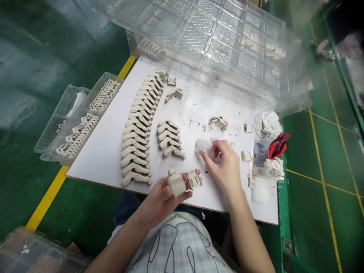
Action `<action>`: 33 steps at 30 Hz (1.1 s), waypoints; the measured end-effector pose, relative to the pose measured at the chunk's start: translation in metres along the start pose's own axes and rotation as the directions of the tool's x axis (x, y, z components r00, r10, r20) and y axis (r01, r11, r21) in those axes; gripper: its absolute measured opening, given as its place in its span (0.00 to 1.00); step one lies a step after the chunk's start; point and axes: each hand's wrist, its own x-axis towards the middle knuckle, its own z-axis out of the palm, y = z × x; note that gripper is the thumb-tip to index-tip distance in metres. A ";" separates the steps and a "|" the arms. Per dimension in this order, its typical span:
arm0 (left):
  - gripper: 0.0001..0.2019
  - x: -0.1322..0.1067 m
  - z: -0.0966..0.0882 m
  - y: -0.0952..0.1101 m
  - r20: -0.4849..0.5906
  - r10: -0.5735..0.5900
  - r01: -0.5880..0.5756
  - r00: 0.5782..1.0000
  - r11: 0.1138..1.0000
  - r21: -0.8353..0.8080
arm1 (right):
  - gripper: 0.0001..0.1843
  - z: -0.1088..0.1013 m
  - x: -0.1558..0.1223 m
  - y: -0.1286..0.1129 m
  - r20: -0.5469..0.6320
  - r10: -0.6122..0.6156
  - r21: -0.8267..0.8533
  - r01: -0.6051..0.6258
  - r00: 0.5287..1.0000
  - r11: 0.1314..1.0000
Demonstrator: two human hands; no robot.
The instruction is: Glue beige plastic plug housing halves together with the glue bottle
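Note:
My left hand point(163, 199) is closed around a beige plastic part point(183, 182) made of two joined pieces, held over the near edge of the white board point(99, 155). My right hand point(223, 165) hovers just right of it, its fingers pinched on a small whitish translucent piece point(203, 144). A long row of beige parts point(140, 129) runs up the board, with a shorter row point(170, 138) beside it.
Clear plastic trays point(82, 121) with more parts sit at the left edge. A large clear compartment tray point(216, 41) stands behind the board. White cloths point(269, 123), red-handled pliers point(278, 146) and a small clear container point(260, 155) lie at the right. Loose parts point(219, 121) are scattered mid-board.

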 end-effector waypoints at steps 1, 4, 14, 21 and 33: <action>0.27 0.001 0.001 -0.003 -0.003 -0.009 0.009 1.000 0.999 -0.047 | 0.09 0.005 0.002 -0.001 -0.023 -0.019 0.030 0.019 1.000 0.999; 0.23 0.005 0.005 -0.010 0.040 -0.047 0.055 0.998 0.977 -0.207 | 0.06 0.001 -0.002 -0.004 -0.111 0.026 0.363 0.017 0.993 0.932; 0.16 0.010 0.012 -0.005 0.143 -0.083 0.133 0.986 0.912 -0.388 | 0.23 -0.031 0.001 -0.012 0.008 0.244 0.750 -0.167 0.970 0.640; 0.16 0.011 0.007 -0.011 0.208 -0.049 0.127 0.977 0.917 -0.379 | 0.25 -0.019 -0.003 -0.032 -0.359 -0.108 0.410 0.261 0.927 0.874; 0.19 0.012 0.012 -0.007 0.130 -0.073 0.112 0.989 0.940 -0.322 | 0.27 -0.013 -0.014 -0.032 -0.321 -0.178 0.338 0.288 0.930 0.896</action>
